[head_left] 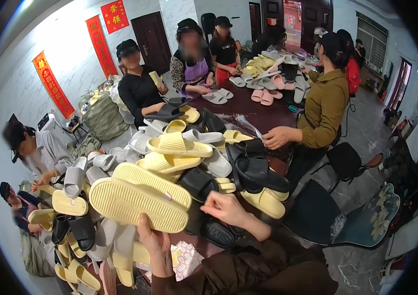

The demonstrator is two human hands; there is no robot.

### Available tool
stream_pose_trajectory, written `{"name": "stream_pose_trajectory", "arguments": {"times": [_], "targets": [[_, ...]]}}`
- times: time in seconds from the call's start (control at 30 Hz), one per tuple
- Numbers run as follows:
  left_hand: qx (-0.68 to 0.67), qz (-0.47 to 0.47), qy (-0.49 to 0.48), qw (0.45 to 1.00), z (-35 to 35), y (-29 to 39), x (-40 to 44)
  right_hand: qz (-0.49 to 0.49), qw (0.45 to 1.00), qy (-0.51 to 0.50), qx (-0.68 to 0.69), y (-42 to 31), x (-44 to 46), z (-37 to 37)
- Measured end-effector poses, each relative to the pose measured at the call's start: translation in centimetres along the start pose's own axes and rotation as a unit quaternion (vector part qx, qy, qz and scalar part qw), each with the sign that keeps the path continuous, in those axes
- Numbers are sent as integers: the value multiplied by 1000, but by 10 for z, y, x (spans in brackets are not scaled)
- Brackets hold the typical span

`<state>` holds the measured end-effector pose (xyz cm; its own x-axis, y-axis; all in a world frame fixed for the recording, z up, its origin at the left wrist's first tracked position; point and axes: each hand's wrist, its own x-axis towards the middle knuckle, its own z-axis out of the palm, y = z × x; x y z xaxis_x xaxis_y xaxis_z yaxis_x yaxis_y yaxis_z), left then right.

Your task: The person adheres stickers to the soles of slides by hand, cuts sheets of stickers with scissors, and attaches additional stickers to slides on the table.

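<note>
Green woven sack (105, 117), contents hidden, bulges well beyond the left grip (156, 244), clamped on a yellow slipper pair (138, 202) just above it; the right grip (224, 207) curls, whether around anything I cannot tell; past it, black slippers (258, 171), then bare bench (274, 115).

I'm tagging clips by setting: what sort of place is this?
Probably a footwear workshop: slippers heaped along a long table, people handling them around it, and a green sack near the wall.

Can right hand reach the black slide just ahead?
Likely yes: the right hand is close to the black slide, nothing evident between, though the yellow pair seems to overlap its edge.
</note>
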<state>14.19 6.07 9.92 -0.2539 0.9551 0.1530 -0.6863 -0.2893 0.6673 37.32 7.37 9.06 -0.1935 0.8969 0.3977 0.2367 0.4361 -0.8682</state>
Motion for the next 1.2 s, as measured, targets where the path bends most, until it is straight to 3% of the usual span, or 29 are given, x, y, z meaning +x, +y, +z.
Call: {"name": "stream_pose_trajectory", "arguments": {"times": [0.03, 0.1, 0.17, 0.23, 0.47, 0.57, 0.83, 1.2], "targets": [[-14, -17, -15, 1000, -2, 0, 0, 3, 1000, -1, 1, -6, 9, 8], [-25, -34, -23, 999, -1, 1, 1, 1, 979, 57, 194, -16, 23, 21], [-50, -41, -24, 998, 1, 4, 1, -117, 985, 124, 40, -23, 38, 25], [-69, -77, 35, 994, -16, 5, -1, -167, 977, 130, -32, -28, 44, 24], [-75, -23, -21, 997, -16, 11, -5, -198, 976, 73, -54, -47, 48, 29], [-76, -37, -50, 995, -12, 13, -7, -304, 937, 53, -164, -46, 57, 36], [-18, -32, -33, 999, -22, 15, -13, -339, 915, -3, -218, -39, 60, 44], [-34, -57, -24, 998, -35, 16, -22, -365, 908, 4, -206, -31, 49, 55]]}}
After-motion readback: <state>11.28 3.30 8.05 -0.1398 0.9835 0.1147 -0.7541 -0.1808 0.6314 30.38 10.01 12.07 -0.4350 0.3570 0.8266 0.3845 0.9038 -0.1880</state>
